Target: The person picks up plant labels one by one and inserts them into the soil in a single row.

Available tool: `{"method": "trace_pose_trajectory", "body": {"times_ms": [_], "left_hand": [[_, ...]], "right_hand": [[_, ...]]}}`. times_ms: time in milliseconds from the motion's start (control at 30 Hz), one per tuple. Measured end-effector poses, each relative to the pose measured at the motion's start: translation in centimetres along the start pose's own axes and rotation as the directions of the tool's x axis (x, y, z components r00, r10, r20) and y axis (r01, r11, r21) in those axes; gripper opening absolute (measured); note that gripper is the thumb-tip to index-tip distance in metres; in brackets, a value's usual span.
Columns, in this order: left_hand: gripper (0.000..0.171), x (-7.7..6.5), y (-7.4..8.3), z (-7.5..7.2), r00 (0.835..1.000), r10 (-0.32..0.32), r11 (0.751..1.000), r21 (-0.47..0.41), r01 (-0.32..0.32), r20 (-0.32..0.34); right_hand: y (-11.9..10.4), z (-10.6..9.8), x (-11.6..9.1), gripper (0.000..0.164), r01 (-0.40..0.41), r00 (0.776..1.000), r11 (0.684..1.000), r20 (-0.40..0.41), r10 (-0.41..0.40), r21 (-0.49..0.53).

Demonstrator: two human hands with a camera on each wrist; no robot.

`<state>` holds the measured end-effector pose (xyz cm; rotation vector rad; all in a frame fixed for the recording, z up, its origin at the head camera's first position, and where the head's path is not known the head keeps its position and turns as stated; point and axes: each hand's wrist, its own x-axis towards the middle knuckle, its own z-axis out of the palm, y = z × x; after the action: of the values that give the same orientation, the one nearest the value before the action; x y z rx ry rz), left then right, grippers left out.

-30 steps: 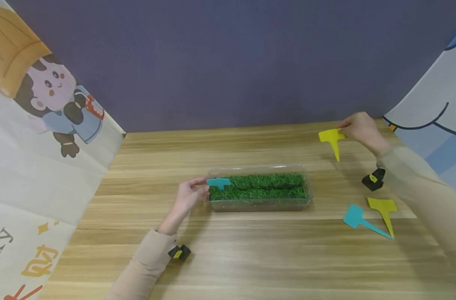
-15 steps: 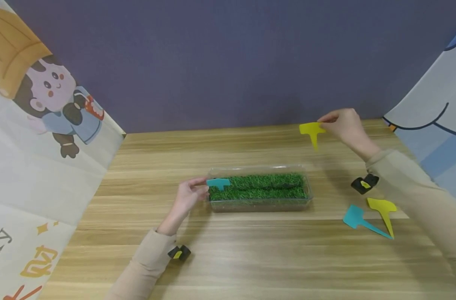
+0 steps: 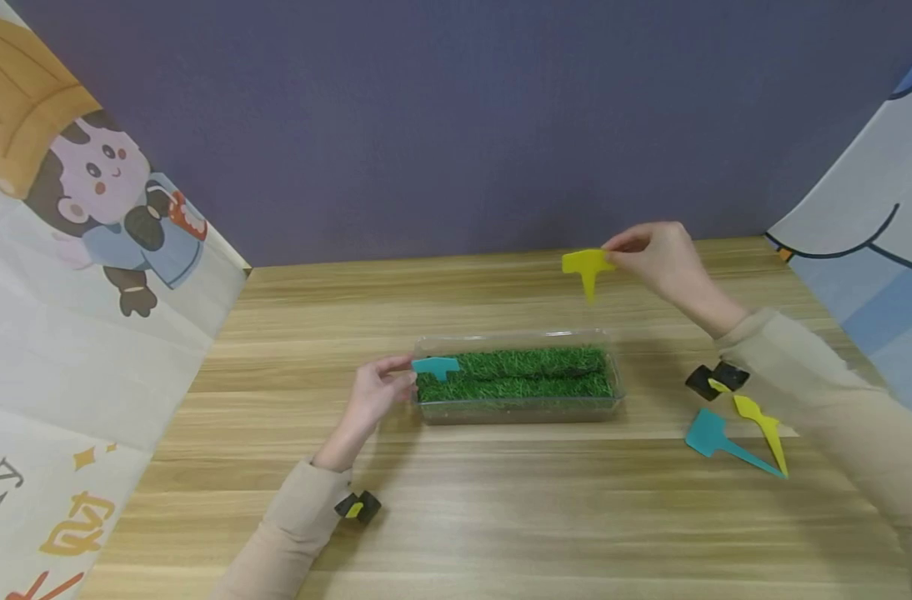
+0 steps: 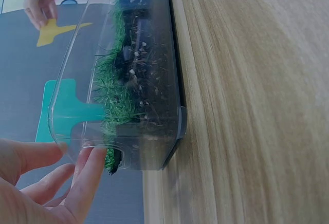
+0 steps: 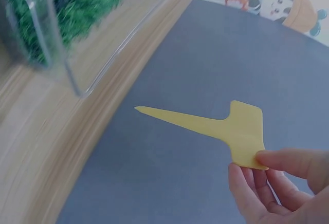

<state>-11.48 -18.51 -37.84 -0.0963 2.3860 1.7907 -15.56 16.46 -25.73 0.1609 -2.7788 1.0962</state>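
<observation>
My left hand (image 3: 375,393) is at the left end of a clear plastic box (image 3: 519,414) holding green artificial grass (image 3: 531,386). Its fingertips pinch the near end of a teal T-shaped plant label (image 4: 64,110), whose stem reaches into the grass; the exact contact is partly hidden. My right hand (image 3: 662,258) is raised behind the box's right side. Between thumb and fingers it pinches one end of a yellow T-shaped plant label (image 5: 245,131). In the head view that label's pointed stem hangs downward, in the air and apart from the box.
On the wooden table (image 3: 501,508), right of the box, lie a second teal plant label (image 3: 707,433) and another yellow one (image 3: 759,421), partly covered by the right sleeve. A dark blue partition (image 3: 486,133) stands along the table's back edge.
My right hand has moved left with the yellow label, from beyond the box's right end to behind its right part. My left hand and the teal label have stayed put.
</observation>
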Motion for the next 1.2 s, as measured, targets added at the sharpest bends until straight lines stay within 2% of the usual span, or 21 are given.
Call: {"method": "trace_pose_trajectory", "body": {"times_ms": [467, 733, 1200], "left_hand": [[0.034, -0.1, 0.0, 0.0, 1.000, 0.004, 1.000, -0.006, -0.004, 0.002], [0.034, -0.1, 0.0, -0.1, 1.000, 0.004, 1.000, -0.011, -0.004, 0.005], [0.034, 0.0, 0.0, 0.1, 1.000, -0.007, 1.000, -0.025, 0.007, 0.003]], "right_hand": [[-2.2, 2.0, -1.3, 0.017, -0.004, 0.997, 0.996, 0.082, -0.003, 0.089], [-2.8, 3.4, -1.8, 0.020, -0.033, 0.981, 0.989, 0.194, 0.004, 0.143], [-3.0, 5.8, -1.9, 0.016, -0.025, 0.970, 0.984, 0.241, -0.018, 0.174]]}}
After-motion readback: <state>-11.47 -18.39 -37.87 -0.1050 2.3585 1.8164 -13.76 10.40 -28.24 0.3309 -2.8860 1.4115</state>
